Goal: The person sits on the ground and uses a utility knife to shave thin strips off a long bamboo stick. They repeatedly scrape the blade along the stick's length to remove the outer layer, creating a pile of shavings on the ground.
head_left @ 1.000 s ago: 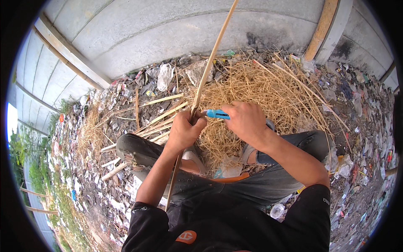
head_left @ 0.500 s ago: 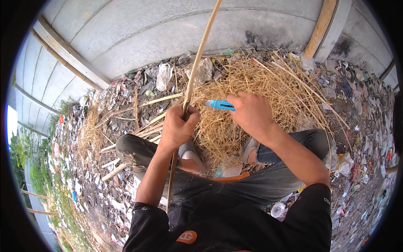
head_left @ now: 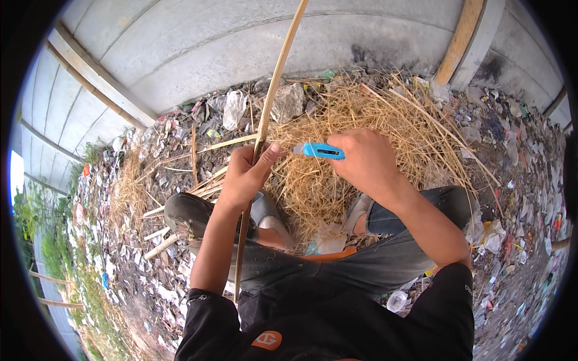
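A long, thin bamboo strip (head_left: 275, 78) runs upright past the left side of my body and up toward the wall. My left hand (head_left: 248, 170) is closed round its middle, the thumb raised and pointing to the right. In my right hand (head_left: 365, 157) is a blue box cutter (head_left: 323, 150), its short blade pointing left at my left thumb. A small gap separates the blade from the strip. Below both hands lies a heap of straw-like bamboo shavings (head_left: 319, 186), between my feet.
A concrete panel wall (head_left: 241, 42) rises ahead, with a wooden post (head_left: 460, 42) leaning on it. More bamboo strips (head_left: 211, 180) lie by my left knee. Plastic litter and a pale rock (head_left: 288, 103) cover the ground around the shavings. Greenery (head_left: 54, 240) grows at far left.
My left thumb has lifted off the strip and stretched toward the blade. The strip and left hand have shifted slightly left; the box cutter has turned a little in my right hand.
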